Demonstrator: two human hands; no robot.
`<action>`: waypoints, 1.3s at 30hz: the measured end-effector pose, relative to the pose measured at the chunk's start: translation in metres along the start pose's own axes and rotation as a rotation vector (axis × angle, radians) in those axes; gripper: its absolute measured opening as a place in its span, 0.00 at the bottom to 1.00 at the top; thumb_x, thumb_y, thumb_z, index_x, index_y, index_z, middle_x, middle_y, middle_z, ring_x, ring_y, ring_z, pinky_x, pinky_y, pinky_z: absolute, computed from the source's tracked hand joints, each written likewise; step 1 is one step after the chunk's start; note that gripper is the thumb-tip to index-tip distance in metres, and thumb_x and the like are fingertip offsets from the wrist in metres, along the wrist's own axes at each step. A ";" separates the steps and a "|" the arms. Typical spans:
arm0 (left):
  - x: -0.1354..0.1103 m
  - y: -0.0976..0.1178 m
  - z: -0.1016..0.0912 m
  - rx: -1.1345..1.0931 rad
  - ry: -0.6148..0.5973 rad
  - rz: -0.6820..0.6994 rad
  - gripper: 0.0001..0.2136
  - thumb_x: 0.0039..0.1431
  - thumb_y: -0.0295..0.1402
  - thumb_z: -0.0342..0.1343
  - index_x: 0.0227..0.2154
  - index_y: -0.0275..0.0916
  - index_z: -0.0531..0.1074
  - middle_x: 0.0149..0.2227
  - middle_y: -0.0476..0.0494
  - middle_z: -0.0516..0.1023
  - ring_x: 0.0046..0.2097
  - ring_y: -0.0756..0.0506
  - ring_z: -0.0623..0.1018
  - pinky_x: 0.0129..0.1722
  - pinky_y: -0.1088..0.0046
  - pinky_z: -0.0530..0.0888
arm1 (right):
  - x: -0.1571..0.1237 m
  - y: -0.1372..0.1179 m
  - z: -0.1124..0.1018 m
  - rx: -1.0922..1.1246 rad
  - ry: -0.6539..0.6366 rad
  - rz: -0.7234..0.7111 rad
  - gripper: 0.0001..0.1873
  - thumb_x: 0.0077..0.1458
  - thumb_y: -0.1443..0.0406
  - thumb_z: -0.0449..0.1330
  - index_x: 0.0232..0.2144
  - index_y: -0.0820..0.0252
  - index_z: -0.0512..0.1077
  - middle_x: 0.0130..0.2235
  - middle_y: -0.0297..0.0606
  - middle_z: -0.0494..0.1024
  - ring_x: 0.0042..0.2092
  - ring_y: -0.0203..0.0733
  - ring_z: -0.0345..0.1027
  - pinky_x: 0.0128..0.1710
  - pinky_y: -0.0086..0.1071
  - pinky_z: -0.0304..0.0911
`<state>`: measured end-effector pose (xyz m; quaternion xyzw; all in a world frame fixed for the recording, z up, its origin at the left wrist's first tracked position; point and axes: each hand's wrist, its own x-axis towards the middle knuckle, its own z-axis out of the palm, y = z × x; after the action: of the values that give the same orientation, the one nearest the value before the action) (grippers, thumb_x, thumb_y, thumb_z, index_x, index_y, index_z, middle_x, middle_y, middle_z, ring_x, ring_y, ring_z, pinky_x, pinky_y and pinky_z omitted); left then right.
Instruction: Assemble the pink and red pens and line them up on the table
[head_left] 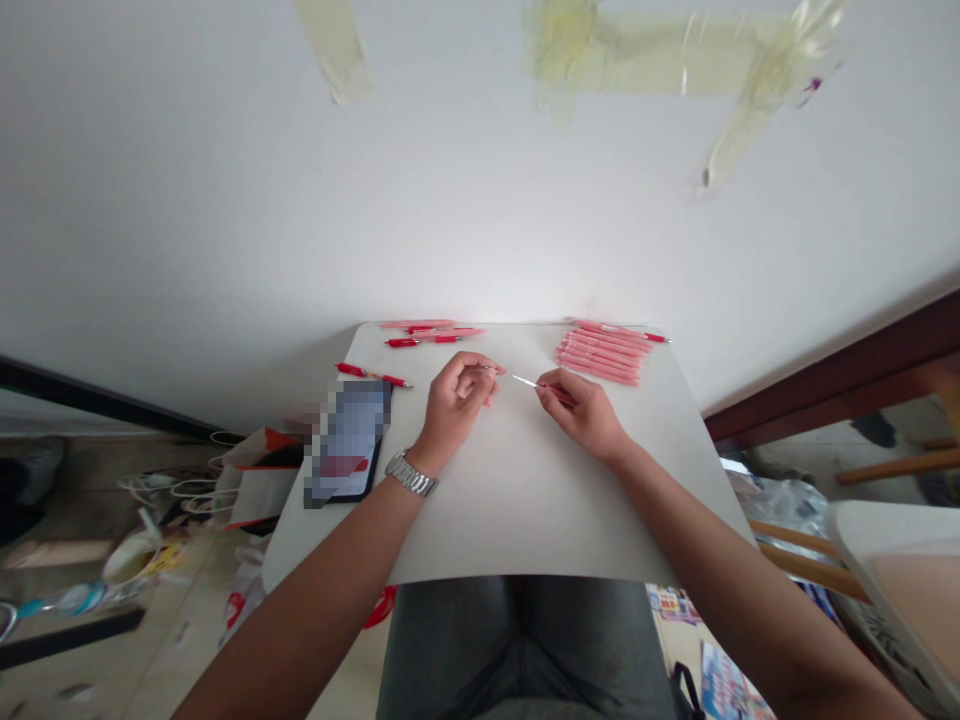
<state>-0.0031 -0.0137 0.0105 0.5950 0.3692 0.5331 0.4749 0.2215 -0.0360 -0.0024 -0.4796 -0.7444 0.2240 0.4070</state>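
Note:
My left hand (455, 400), with a metal watch on the wrist, is closed on a small pink pen part (489, 385) over the middle of a small white table (525, 500). My right hand (586, 412) pinches a thin pen refill (534, 384) whose white tip points left toward the left hand. The two hands are a short gap apart. A row of several pink pens (600, 352) lies at the table's far right. Red pens (424, 341) and pink barrels (416, 324) lie at the far left, with one more red pen (373, 375) nearer the left edge.
A dark tablet (350, 440) lies at the table's left edge. A white wall with strips of tape rises right behind the table. Bags and clutter cover the floor on the left; a wooden chair and a white surface (900, 570) stand on the right.

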 end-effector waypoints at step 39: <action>0.004 -0.010 -0.006 0.070 -0.018 -0.012 0.10 0.64 0.36 0.63 0.45 0.42 0.71 0.41 0.46 0.77 0.35 0.50 0.78 0.35 0.73 0.78 | 0.000 0.002 0.001 -0.005 0.004 -0.025 0.10 0.70 0.58 0.57 0.40 0.57 0.74 0.30 0.32 0.72 0.29 0.35 0.61 0.32 0.30 0.57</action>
<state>-0.0075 -0.0066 0.0022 0.6135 0.3870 0.5117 0.4604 0.2217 -0.0349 -0.0046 -0.4718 -0.7502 0.2160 0.4098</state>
